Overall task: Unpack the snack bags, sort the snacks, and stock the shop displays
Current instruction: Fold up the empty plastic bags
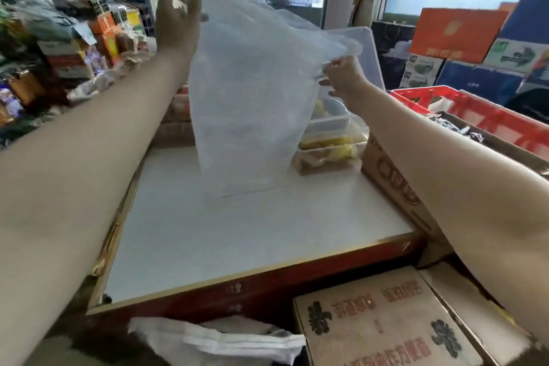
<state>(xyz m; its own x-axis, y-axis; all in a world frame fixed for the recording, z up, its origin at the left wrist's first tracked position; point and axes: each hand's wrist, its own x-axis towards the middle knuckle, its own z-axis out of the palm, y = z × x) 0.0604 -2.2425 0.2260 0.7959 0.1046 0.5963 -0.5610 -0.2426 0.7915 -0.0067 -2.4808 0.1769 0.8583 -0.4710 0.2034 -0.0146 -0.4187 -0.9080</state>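
Clear plastic hangs between our hands: the bag is held up over the white counter, our left hand raised at its top edge with fingers looking fairly straight, though blur keeps us from telling whether it pinches the film, and our right hand pinching the lower corner. We judge this to be the unpacking step nearly done, since the bag looks limp and empty, with yellow snacks already in the clear tubs just behind it. Next we likely need to put the bag aside and reach for fresh stock, perhaps from the box on our right.
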